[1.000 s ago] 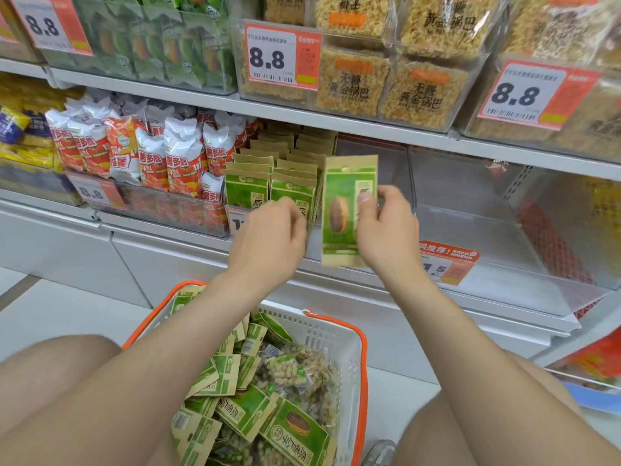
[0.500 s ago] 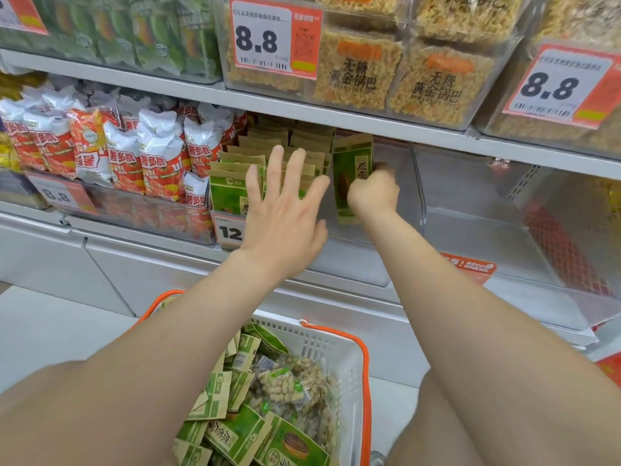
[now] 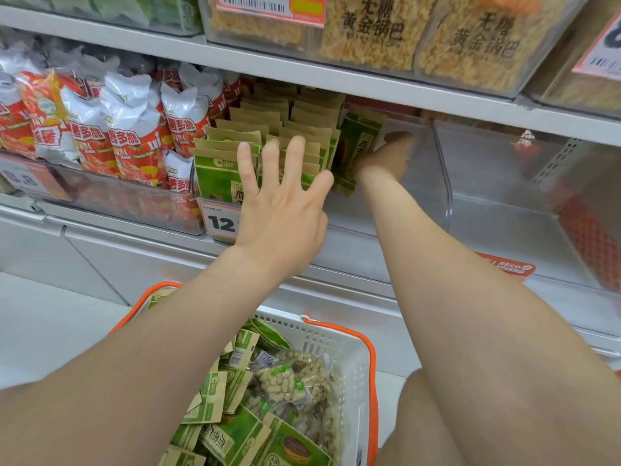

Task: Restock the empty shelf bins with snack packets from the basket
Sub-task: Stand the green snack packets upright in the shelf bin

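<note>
Light was bright, even and diffuse, seemingly from overhead, leaving the white shelf edge pale and washed. Deep inside the clear bin it dimmed, and the right hand there was shaded and motion-blurred. Soft glare lay on the bin's walls. Wide-angle distortion bowed the shelf lines towards the picture's edges, where price tags smeared soft.

White shelf carries clear bins; basket sits on floor
</note>
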